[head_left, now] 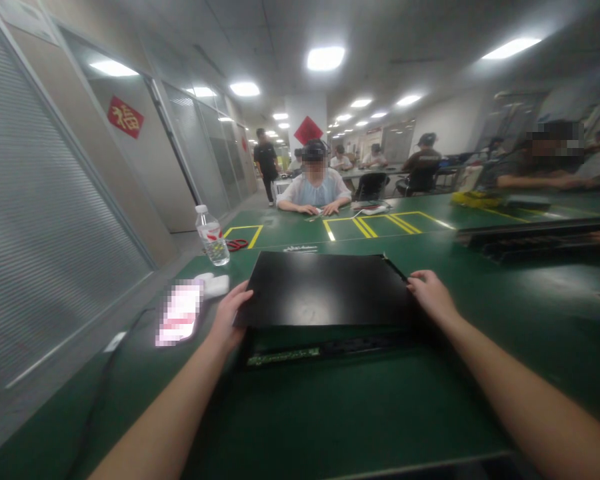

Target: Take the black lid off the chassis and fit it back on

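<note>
A flat, glossy black panel (330, 287) is tilted in front of me above the green table. My left hand (233, 312) grips its left edge, thumb lying on top. At the right edge, my right hand (430, 293) is closed with its fingertips pinching the rim, where a thin black strip (394, 268) runs along the side. Below the near edge lies a dark strip (285, 357) with green markings on its left part. I cannot tell whether that strip is joined to the panel.
To the left are a water bottle (213, 237), red-handled scissors (237, 245), a white case (216, 287) and a lit phone (180, 312). A cable (100, 393) runs along the table's left side. Long black bars (530, 233) lie at right. Across the table sits a person (315, 183).
</note>
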`<state>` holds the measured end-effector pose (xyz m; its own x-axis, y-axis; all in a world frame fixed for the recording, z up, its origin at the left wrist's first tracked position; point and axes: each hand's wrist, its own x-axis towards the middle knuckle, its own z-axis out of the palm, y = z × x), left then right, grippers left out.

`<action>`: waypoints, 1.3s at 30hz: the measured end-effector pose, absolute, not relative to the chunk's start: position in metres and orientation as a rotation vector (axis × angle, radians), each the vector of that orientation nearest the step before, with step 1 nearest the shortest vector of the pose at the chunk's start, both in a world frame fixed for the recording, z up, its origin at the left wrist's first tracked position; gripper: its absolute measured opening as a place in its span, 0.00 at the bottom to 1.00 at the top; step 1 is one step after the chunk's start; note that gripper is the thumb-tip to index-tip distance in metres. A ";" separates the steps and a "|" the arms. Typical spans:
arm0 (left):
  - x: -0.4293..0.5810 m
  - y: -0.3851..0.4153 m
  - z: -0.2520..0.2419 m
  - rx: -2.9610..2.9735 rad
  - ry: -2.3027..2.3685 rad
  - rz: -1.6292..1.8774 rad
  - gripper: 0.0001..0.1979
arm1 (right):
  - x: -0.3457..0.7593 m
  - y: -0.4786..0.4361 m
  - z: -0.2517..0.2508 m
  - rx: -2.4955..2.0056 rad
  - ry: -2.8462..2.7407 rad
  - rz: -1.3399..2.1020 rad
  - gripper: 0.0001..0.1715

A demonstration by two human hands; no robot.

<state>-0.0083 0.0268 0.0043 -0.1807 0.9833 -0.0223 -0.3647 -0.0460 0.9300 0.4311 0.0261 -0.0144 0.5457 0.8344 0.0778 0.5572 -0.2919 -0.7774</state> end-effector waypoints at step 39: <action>0.005 0.018 0.005 0.928 1.159 1.298 0.24 | 0.424 0.012 0.007 -2.236 -1.506 0.184 0.18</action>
<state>0.0050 0.0178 0.0050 -0.0825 0.9905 -0.1101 -0.2211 0.0895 0.9711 0.4237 0.0121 0.0070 0.3995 0.9075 0.1300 0.8497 -0.3133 -0.4241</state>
